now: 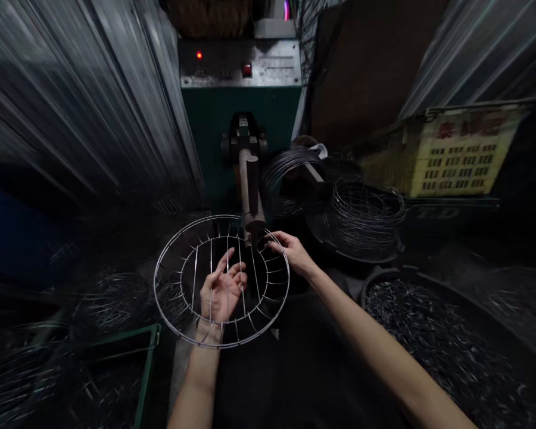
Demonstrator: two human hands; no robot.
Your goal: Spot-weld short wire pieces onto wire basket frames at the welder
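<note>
A round wire rack [187, 340], with a double outer rim, an inner ring and parallel bars, sits tilted under the tip of a spot welder [254, 217]. My left hand [223, 289] is below the rack, palm up and fingers apart; I see it through the bars. My right hand [290, 249] is at the rack's far right rim, beside the welder tip, its fingers pinched together. What those fingertips hold, if anything, is too dark and small to make out. Short wire prongs join the two rings.
The welder's green cabinet [196, 125] stands ahead. To the right are stacked wire rings [366, 208], a tub of small metal pieces [429, 333] and a yellow crate [460, 161]. A green bin [149, 369] sits at lower left. Corrugated metal sheeting [84, 89] runs along the left.
</note>
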